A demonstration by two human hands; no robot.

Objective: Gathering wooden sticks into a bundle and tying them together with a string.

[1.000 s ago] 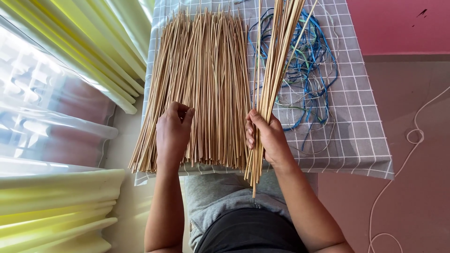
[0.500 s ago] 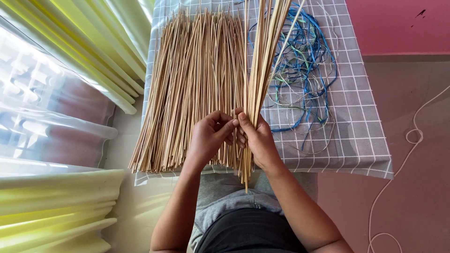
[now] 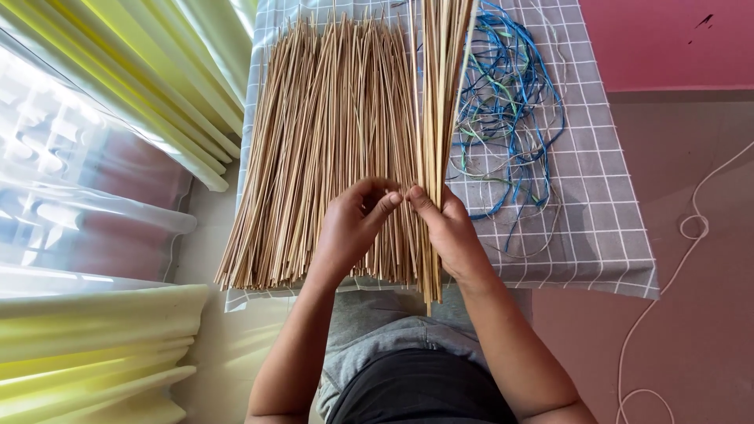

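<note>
Bundle (image 3: 437, 94) now upright | right hand (image 3: 452, 235) clasps it | left hand (image 3: 349, 228) touching

Both hands (image 3: 400, 224) on stick bundle (image 3: 434, 118)

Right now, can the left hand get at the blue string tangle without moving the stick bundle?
Probably not directly. The left hand sits left of the upright stick bundle gripped by the right hand; both lie between it and the blue strings.

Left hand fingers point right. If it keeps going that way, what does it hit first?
Probably the right hand: the left hand fingers nearly meet its fingertips beside the held stick bundle. Depth is unclear, so they may already touch.
</note>
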